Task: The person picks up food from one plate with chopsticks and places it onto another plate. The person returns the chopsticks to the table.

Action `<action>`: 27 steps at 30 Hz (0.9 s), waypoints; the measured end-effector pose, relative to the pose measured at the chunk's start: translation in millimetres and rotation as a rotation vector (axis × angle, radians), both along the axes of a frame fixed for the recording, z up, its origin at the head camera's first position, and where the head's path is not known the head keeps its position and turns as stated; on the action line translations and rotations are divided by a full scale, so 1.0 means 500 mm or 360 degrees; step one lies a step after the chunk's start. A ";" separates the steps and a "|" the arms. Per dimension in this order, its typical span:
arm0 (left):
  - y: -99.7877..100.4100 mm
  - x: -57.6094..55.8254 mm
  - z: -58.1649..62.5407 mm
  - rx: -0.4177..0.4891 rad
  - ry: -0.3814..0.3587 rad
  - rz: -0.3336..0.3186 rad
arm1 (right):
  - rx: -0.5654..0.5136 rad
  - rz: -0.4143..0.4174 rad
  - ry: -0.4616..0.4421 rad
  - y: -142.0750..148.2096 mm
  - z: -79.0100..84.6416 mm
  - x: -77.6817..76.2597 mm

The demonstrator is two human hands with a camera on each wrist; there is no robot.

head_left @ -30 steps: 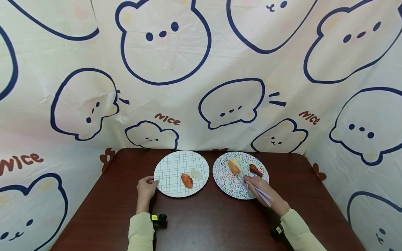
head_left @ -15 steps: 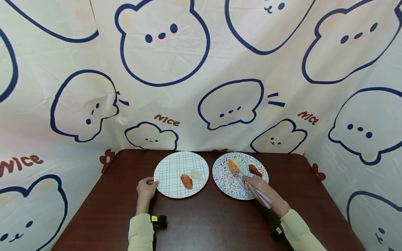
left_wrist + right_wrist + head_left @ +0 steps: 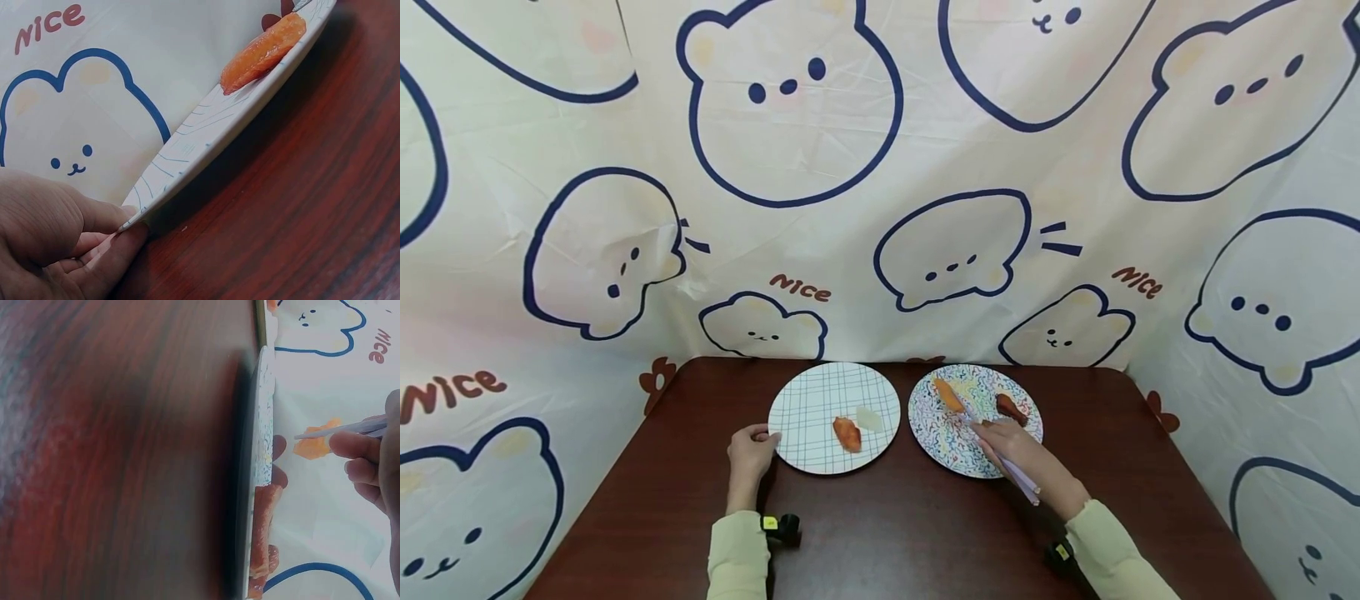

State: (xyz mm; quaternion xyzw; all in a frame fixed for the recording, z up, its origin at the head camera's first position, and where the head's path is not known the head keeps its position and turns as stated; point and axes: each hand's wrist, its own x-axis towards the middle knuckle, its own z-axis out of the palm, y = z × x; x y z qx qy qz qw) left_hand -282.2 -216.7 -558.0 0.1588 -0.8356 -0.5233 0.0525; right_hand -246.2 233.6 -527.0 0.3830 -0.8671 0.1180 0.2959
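Observation:
In the head view, my left hand [image 3: 750, 462] pinches the left rim of a white plate with blue-green grid lines [image 3: 808, 417]. On that plate lie an orange-red glazed piece of food [image 3: 847, 434] and a pale translucent piece [image 3: 870, 418]. My right hand [image 3: 1018, 454] holds lilac chopsticks [image 3: 1022, 482] over a speckled plate [image 3: 936, 446]. Between their tips is an orange piece of food [image 3: 948, 395]. The right wrist view shows this orange piece [image 3: 314, 442] raised off the speckled plate [image 3: 265, 419]. A reddish-brown piece of food [image 3: 1011, 408] rests on the speckled plate's right side.
Both plates stand side by side near the far edge of a dark wooden table [image 3: 872, 533], a narrow gap between them. Behind and at the sides hangs a pale cloth [image 3: 850, 250] printed with bear outlines.
My right hand, the chopsticks and the orange piece have shifted slightly left over the speckled plate in the last half second. My left hand and the plates have stayed in place.

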 end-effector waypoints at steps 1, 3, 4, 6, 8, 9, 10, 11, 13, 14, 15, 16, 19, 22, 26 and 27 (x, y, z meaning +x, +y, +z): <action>0.000 0.000 -0.001 0.0004 0.0003 0.0000 | 0.0022 -0.0024 -0.0006 -0.002 0.000 0.001; 0.002 -0.001 -0.001 0.0011 0.0006 0.0003 | 0.0077 -0.0068 -0.0008 -0.004 0.001 0.003; 0.002 -0.001 -0.001 0.0013 0.0007 0.0005 | 0.0107 -0.0096 -0.0008 -0.006 0.002 0.005; 0.003 -0.001 -0.001 0.0021 0.0002 0.0002 | 0.0205 -0.0154 0.0014 -0.007 0.005 0.009; 0.003 0.000 -0.001 0.0020 -0.0003 -0.0001 | 0.0270 -0.0183 0.0030 -0.008 0.007 0.013; 0.003 0.000 -0.001 0.0022 -0.0006 -0.0003 | 0.0266 -0.0168 0.0032 -0.009 0.008 0.012; 0.003 0.000 -0.001 0.0025 -0.0008 -0.0003 | 0.0240 -0.0140 0.0026 -0.009 0.009 0.011; 0.002 0.001 0.000 0.0026 -0.0010 -0.0003 | 0.0206 -0.0097 0.0028 -0.010 0.010 0.008; 0.001 0.002 0.001 0.0021 -0.0013 0.0003 | 0.0103 0.0015 0.0029 -0.012 0.010 -0.001; 0.000 0.002 0.002 0.0020 -0.0015 0.0007 | 0.0071 0.0066 0.0049 -0.013 0.009 -0.006; 0.000 0.003 0.003 0.0020 -0.0017 0.0011 | 0.0034 0.0109 0.0055 -0.015 0.009 -0.010; -0.001 0.004 0.003 0.0018 -0.0017 0.0014 | 0.0015 0.0136 0.0067 -0.017 0.009 -0.013; -0.001 0.006 0.003 0.0014 -0.0023 0.0015 | -0.0012 0.0177 0.0100 -0.025 0.006 -0.016; -0.001 0.006 0.000 0.0012 -0.0028 0.0011 | -0.0050 0.0179 0.0059 -0.038 0.008 -0.013; -0.001 0.003 -0.002 0.0004 -0.0022 0.0018 | -0.0064 0.0149 0.0015 -0.057 0.015 -0.010; 0.000 0.002 -0.002 0.0003 -0.0017 0.0020 | -0.0061 0.0134 0.0008 -0.063 0.016 -0.009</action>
